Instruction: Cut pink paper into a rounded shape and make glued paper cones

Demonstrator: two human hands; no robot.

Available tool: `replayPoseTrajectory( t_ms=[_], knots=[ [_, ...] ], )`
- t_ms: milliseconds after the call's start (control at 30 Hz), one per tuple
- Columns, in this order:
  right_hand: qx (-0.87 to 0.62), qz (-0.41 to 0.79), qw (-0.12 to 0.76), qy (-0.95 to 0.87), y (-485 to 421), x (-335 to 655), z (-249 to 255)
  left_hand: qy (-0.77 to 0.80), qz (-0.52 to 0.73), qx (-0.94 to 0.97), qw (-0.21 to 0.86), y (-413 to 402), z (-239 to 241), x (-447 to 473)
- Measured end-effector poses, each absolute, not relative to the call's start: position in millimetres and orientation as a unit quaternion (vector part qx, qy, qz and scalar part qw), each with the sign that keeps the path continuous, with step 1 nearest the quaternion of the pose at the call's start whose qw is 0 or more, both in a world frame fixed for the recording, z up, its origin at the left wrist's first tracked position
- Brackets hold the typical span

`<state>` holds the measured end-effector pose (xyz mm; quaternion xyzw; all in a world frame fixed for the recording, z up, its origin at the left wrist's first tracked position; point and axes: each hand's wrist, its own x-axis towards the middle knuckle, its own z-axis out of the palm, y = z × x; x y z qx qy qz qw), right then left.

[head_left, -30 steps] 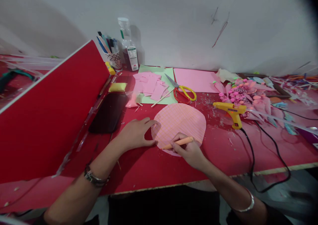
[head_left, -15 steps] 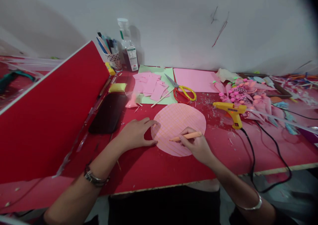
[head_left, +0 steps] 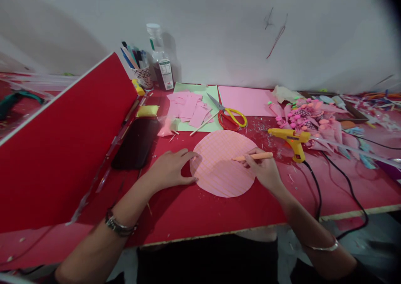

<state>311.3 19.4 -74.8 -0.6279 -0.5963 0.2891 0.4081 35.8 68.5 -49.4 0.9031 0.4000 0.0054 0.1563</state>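
A round pink paper [head_left: 216, 167] covered in crossing orange lines lies flat on the red table [head_left: 188, 213]. My left hand [head_left: 171, 169] rests at its left edge, thumb and fingers spread apart, fingertips touching the paper. An orange marker [head_left: 260, 155] is gripped in my right hand [head_left: 265, 171] over the paper's right side, its tip pointing left at the surface. Beyond the paper, scissors [head_left: 230, 112] with yellow and red handles lie partly on a green sheet [head_left: 206, 127]. Pink paper strips [head_left: 191, 106] are heaped on that sheet.
A yellow glue gun [head_left: 291, 140] with a black cord sits to the right, before a pile of pink paper cones [head_left: 310, 117]. Leftward are a dark phone [head_left: 136, 144] and a slanted red board [head_left: 69, 150]. A bottle [head_left: 163, 67] and pen cup [head_left: 142, 76] stand behind.
My right hand has moved right and slightly away from me with the marker, from the lower middle of the paper to its right side. My left hand stays in place.
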Motion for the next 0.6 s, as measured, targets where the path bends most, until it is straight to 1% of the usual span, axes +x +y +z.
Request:
replayPoseTrajectory(
  t_ms=[133, 300, 600],
  knots=[
    [-0.628, 0.284, 0.433, -0.581, 26, 325, -80, 0.4, 0.005, 0.902, 0.162, 68, -48, 36],
    [-0.64, 0.26, 0.444, -0.57, 32, 336, -84, 0.403, 0.004, 0.9, 0.164, 68, -47, 37],
    [-0.632, 0.289, 0.481, -0.534, 35, 339, -82, 0.405, 0.004, 0.9, 0.164, 68, -48, 37]
  ],
)
